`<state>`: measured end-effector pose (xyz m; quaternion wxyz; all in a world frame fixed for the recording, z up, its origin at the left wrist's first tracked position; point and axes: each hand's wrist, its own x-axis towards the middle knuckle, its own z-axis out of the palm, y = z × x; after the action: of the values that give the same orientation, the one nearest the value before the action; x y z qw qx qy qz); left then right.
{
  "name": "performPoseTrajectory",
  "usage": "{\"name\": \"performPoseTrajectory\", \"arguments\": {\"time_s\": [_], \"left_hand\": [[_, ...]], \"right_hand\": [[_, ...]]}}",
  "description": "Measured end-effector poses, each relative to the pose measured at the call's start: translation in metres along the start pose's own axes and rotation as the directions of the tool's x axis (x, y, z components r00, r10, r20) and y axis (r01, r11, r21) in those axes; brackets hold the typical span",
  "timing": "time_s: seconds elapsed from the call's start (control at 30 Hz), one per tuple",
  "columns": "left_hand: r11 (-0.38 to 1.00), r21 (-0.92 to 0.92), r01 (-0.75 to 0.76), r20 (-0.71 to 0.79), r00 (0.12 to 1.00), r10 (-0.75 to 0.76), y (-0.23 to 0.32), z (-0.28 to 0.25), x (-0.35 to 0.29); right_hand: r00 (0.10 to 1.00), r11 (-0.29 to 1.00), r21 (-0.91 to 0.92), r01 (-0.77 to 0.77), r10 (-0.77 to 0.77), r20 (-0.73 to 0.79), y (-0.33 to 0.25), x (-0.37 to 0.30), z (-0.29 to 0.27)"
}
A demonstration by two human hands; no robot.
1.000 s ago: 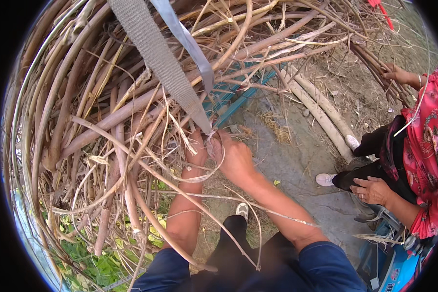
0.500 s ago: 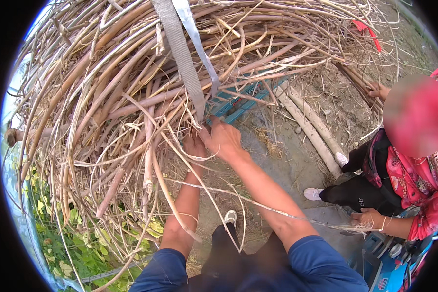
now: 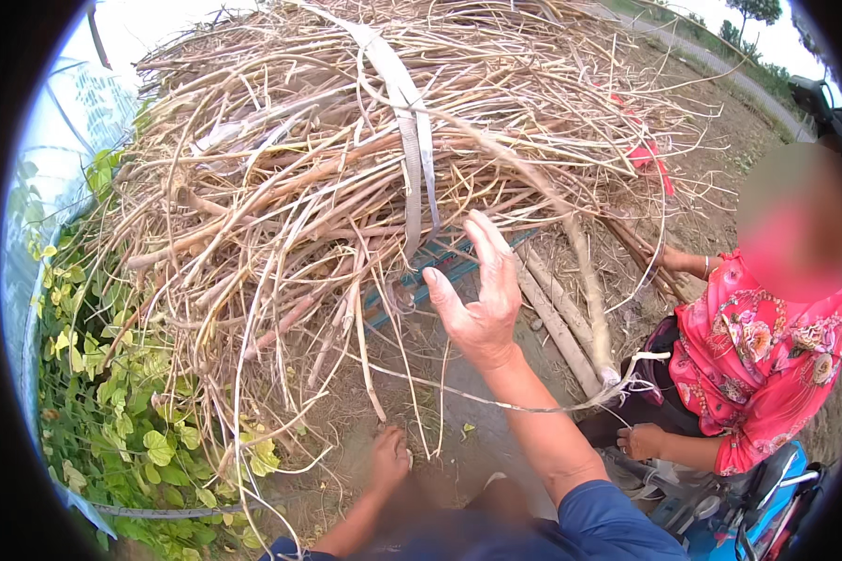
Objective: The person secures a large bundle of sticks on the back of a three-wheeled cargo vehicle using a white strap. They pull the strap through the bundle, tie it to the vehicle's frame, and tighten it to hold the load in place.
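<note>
A big heap of dry brown stalks (image 3: 290, 234) fills the middle of the view. Over it runs a grey webbing strap (image 3: 412, 178) with a pale strip (image 3: 393, 75) beside it. Fingers and thumb spread, my right hand (image 3: 486, 304) is raised in front of the heap, just right of the strap's lower end, holding nothing. My left hand (image 3: 390, 458) hangs low below the heap's front edge, apart from the stalks; its fingers are foreshortened and mostly hidden. Part of a blue metal frame (image 3: 449, 248) shows under the heap.
At the right stands a person in a pink flowered top (image 3: 767, 346), one hand (image 3: 678, 260) at the heap's stalks. Two pale poles (image 3: 557, 318) lie on the ground. A blue vehicle (image 3: 767, 505) is lower right; leafy green plants (image 3: 150, 449) grow at the left.
Both hands have come off the strap's lower end. My right hand has lifted open and my left hand has dropped lower. The view has tilted up, showing more of the heap and background.
</note>
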<state>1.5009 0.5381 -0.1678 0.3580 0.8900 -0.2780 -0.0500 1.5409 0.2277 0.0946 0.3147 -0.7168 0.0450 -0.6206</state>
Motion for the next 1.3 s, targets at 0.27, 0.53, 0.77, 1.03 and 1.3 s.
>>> {"name": "performPoseTrajectory", "arguments": {"time_s": [0.27, 0.53, 0.77, 1.03, 1.3], "left_hand": [[0.923, 0.032, 0.383, -0.062, 0.923, -0.381, -0.014, -0.049, -0.148], [0.943, 0.036, 0.33, -0.075, 0.942, -0.326, -0.009, -0.077, -0.168], [0.932, -0.139, 0.335, -0.056, 0.937, -0.345, -0.01, -0.123, -0.147], [0.856, -0.042, 0.516, 0.175, 0.847, -0.502, -0.129, -0.129, -0.242], [0.858, 0.132, 0.497, 0.564, 0.674, -0.477, -0.216, -0.106, -0.288]], "right_hand": [[0.971, 0.945, -0.286, 0.16, -0.099, 0.217, -0.005, 0.076, 0.048], [0.964, 0.928, -0.325, 0.183, -0.105, 0.243, -0.002, 0.079, 0.036], [0.979, 0.965, -0.196, -0.173, 0.191, 0.075, -0.019, 0.022, -0.045], [0.518, 0.43, -0.462, -0.776, 0.852, -0.078, -0.037, -0.295, -0.182], [-0.299, 0.038, -0.924, -0.381, 0.94, 0.162, -0.226, -0.537, -0.301]]}}
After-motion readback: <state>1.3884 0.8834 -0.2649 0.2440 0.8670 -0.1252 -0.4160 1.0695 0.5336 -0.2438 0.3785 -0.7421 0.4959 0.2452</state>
